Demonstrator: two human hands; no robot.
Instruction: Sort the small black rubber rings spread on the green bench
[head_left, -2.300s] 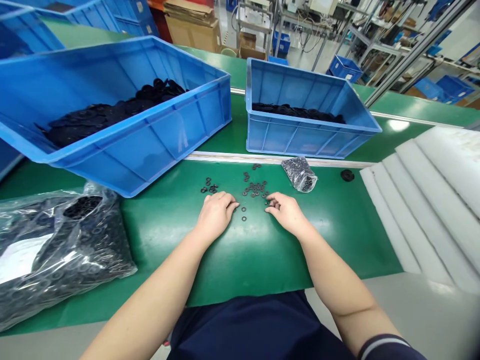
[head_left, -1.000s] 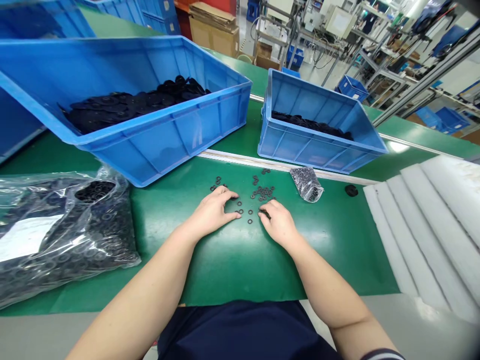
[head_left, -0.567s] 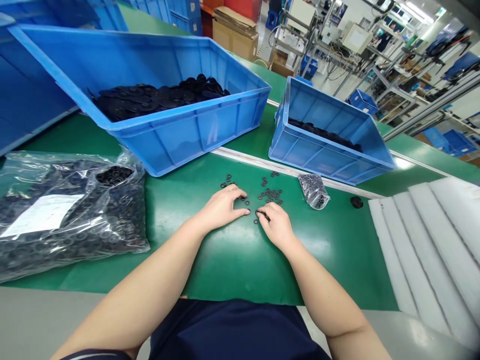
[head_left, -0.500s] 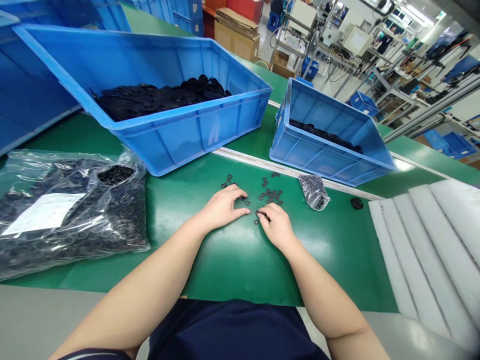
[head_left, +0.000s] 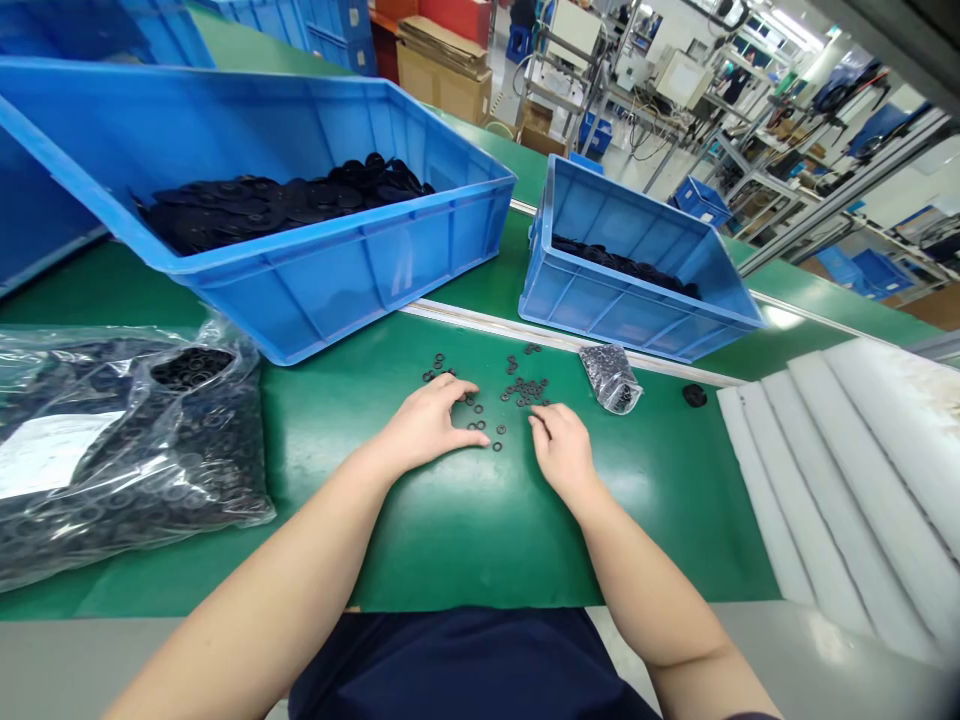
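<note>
My left hand (head_left: 431, 425) rests on the green table with thumb and forefinger spread wide. Several small black rings (head_left: 480, 425) lie in and beside that gap, apart from the thumb tip or nearly touching it. Two more rings (head_left: 501, 430) sit between my hands, one in front of the other. My right hand (head_left: 562, 445) is just right of them, its fingers curled towards the thumb; whatever they hold is hidden. Beyond its fingertips is a loose cluster of black rings (head_left: 525, 390). A few others (head_left: 439, 358) lie behind my left hand.
A large blue bin (head_left: 345, 250) and a smaller one (head_left: 637, 300) hold black discs. At left lies a big clear bag (head_left: 187, 460) of black rings. A small bag (head_left: 609, 378), a black round part (head_left: 694, 395) and white foam sheets (head_left: 795, 480) are at right.
My right hand came in to a ring between my hands, then drew back to the right, leaving that ring on the table. My left hand moved from a pinch to a spread. The view shifted.
</note>
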